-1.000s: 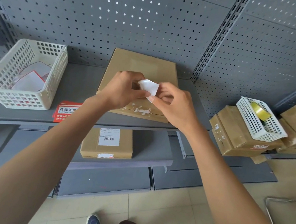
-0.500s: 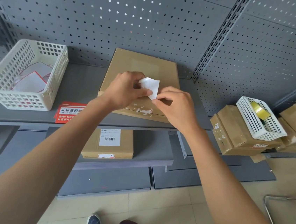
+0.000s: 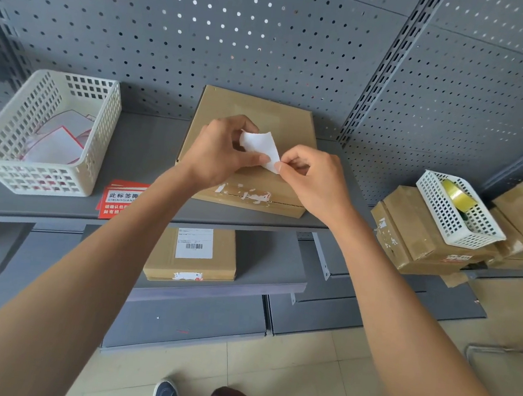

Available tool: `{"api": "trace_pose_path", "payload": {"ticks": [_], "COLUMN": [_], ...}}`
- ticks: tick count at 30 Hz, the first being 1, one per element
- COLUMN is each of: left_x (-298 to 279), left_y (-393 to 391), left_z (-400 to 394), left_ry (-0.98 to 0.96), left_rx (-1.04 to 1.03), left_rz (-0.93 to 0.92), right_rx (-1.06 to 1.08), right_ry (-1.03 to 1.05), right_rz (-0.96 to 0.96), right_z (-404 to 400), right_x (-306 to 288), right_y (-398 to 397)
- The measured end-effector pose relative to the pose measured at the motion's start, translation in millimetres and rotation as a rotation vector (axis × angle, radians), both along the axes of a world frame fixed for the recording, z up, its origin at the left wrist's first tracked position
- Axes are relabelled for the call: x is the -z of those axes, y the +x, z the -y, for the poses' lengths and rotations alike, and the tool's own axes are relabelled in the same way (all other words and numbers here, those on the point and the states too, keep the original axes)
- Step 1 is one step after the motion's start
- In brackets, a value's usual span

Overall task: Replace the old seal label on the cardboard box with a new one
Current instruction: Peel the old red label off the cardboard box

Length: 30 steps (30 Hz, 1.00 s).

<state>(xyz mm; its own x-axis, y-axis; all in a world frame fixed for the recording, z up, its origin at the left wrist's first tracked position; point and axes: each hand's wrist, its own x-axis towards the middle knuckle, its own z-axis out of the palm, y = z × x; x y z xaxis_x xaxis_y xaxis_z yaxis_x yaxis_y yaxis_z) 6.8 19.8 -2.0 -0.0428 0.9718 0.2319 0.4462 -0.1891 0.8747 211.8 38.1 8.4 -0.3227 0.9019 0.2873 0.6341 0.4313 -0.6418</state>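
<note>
Together, left hand (image 3: 218, 153), right hand (image 3: 313, 184) pinching label (image 3: 260, 149)

On the top shelf (image 3: 149, 150) you have open grey surface between the white basket (image 3: 44, 133) and the cardboard box (image 3: 255, 123), with red labels (image 3: 118, 197) near its front edge. Behind, the pegboard (image 3: 206, 37) blocks you. To the right, stacked boxes (image 3: 417, 233) and a small basket (image 3: 459, 209) crowd the way.
</note>
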Motion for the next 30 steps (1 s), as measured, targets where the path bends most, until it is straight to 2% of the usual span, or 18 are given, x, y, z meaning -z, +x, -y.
{"api": "trace_pose_path", "payload": {"ticks": [8, 11, 14, 18, 30], "left_x": [-1, -1, 0, -1, -1], "left_y": [1, 2, 3, 2, -1], "left_z": [2, 1, 1, 1, 1], "left_ry": [0.034, 0.043, 0.052, 0.051, 0.068], "left_rx": [-0.057, -0.079, -0.102, -0.090, -0.083], "left_rz": [-0.025, -0.021, -0.027, -0.015, 0.004], "right_rx": [-0.025, -0.033, -0.025, -0.038, -0.012], "right_ry": [-0.006, -0.070, -0.101, -0.044, -0.071], "right_rz": [-0.074, -0.133, -0.045, 0.014, -0.030], "right_z": [-6, -7, -11, -16, -31], "right_x": [3, 4, 5, 3, 10], "right_y": [-2, -2, -4, -9, -17]}}
